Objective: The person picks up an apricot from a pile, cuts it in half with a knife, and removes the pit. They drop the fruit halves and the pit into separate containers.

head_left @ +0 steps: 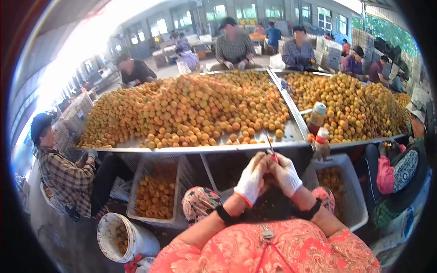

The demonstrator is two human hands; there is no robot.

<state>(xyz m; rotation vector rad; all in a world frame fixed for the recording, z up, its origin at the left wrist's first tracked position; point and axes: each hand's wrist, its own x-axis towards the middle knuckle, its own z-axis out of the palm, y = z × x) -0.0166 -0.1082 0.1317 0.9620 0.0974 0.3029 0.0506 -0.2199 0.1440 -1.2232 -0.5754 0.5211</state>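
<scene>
My left hand (251, 178) and my right hand (285, 176), both in white knit gloves, meet in front of me at the near edge of the metal sorting table (218, 149). Fingers of both are curled together. Out of the right hand's grip sticks a small knife (274, 157) with a red handle, its thin blade pointing up and away. Whatever the left hand's fingers close around is hidden by the glove. Beyond the knife lies a big heap of orange apricots (182, 109).
Crates of halved apricots stand below at left (154, 196) and right (359, 200). A white bucket (142, 241) sits lower left. Two bottles, one white-capped (317, 117), one red-capped (322, 135), stand by the table divider (291, 107). Other people sit around the table.
</scene>
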